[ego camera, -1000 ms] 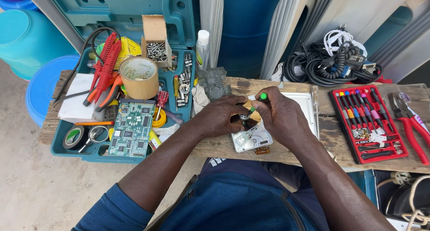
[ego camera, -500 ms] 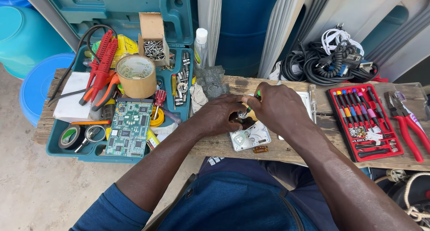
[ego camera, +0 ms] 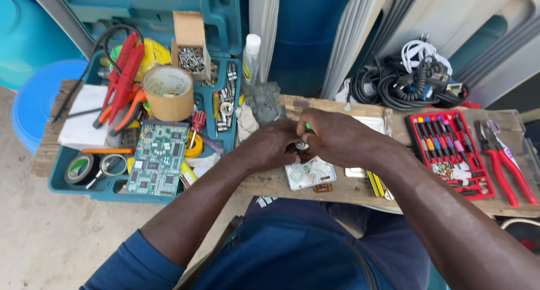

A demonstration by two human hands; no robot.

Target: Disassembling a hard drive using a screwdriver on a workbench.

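The small white plastic device plate (ego camera: pixel 309 173) lies on the rough wooden plank counter (ego camera: pixel 349 189), at its near edge in the middle, just below both hands. Going by size: the open teal plastic tool case (ego camera: pixel 169 20) fills the far left, its tray holding a roll of tan tape (ego camera: pixel 167 93), a green circuit board (ego camera: pixel 158 159), red-handled pliers (ego camera: pixel 121 79) and a small cardboard box of screws (ego camera: pixel 191 48). A tangle of black cables (ego camera: pixel 402 82) sits at the far right, and a red tray of small coloured screwdrivers (ego camera: pixel 450 152) lies on the right, with red-handled cutters (ego camera: pixel 506 163) beside it.

The left hand (ego camera: pixel 270 146) and right hand (ego camera: pixel 337 138) are pressed together over the plate, fingers curled around a small metal part (ego camera: pixel 302 146) and a thin green-tipped tool (ego camera: pixel 307 126); whether the grip is tight I cannot tell.

The work looks like the fine stage of fitting or loosening that small part above the plate. The next move seems to call for a steady left hand holding the part and a light, controlled turn from the right, kept low over the plate so nothing drops off the near edge.
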